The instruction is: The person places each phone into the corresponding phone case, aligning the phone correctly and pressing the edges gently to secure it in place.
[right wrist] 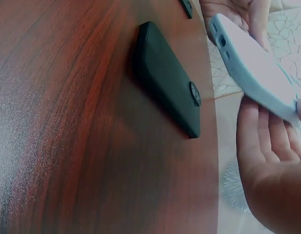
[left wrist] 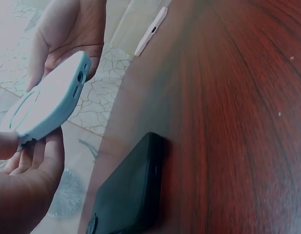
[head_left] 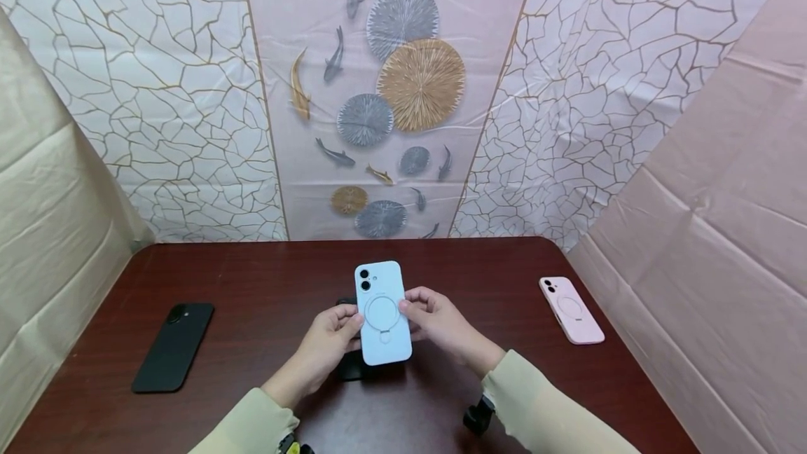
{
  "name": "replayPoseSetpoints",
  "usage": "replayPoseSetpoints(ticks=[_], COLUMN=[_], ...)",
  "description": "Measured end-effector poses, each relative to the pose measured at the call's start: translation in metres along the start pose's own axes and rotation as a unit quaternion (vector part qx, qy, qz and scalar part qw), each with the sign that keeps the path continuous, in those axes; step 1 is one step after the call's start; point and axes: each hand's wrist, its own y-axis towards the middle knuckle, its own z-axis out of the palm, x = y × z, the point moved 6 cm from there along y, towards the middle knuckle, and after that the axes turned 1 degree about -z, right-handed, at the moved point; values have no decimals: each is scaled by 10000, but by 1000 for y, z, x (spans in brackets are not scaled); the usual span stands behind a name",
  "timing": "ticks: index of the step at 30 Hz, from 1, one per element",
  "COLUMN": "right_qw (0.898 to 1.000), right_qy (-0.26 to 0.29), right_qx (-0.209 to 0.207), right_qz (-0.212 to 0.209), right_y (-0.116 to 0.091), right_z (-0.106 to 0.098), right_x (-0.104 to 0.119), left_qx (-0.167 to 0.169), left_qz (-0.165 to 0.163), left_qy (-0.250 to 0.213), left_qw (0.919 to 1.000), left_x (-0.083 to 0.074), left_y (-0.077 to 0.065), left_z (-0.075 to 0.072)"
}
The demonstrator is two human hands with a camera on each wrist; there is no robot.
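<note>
A light blue phone case (head_left: 383, 350) with a ring and small stand on its back is held up in both hands, camera corner at the top left. Whether a phone sits inside I cannot tell. My left hand (head_left: 318, 345) grips its left edge, thumb on the back face and fingers behind. On the opposite edge, my right hand (head_left: 449, 326) holds it the same way. In the right wrist view the case's bottom edge (right wrist: 229, 54) shows port openings. Below it a black phone (right wrist: 165, 78) lies flat on the table, mostly hidden by the case in the head view.
Another black phone (head_left: 172, 349) lies at the table's left side. A pink phone case (head_left: 576, 321) with a ring on its back rests near the right edge. The dark red wooden table (head_left: 265, 272) ends at patterned cloth walls (head_left: 189, 125).
</note>
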Motion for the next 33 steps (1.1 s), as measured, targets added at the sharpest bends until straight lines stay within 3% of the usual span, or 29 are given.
replayPoseSetpoints(ticks=[6, 11, 15, 20, 24, 27, 33], right_qw=[9985, 9974, 9966, 9944, 9909, 9868, 9737], right_qy=[-198, -504, -639, -808, -1098, -1354, -1952], right_qx=[-494, -495, -497, -631, -753, -871, -1159], right_qz=[92, 137, 176, 258, 202, 165, 211], right_y=[3, 2, 1, -1, -3, -3, -1], right_z=[-6, -6, -6, -7, -10, -14, -26], right_x=[-3, -7, -10, -9, -7, -7, -14], left_qx=[-275, -392, -249, 182, 339, 234, 212], left_qz=[-73, 108, 351, 485, 656, 724, 673], left_qy=[209, 912, 1372, 1930, 2621, 3095, 3170], left_qw=[9994, 9950, 9896, 9798, 9622, 9479, 9458], left_x=[3, 5, 5, 5, 6, 8, 11], left_y=[0, 0, 0, -1, -1, 0, 4], left_z=[5, 9, 15, 27, 36, 41, 54])
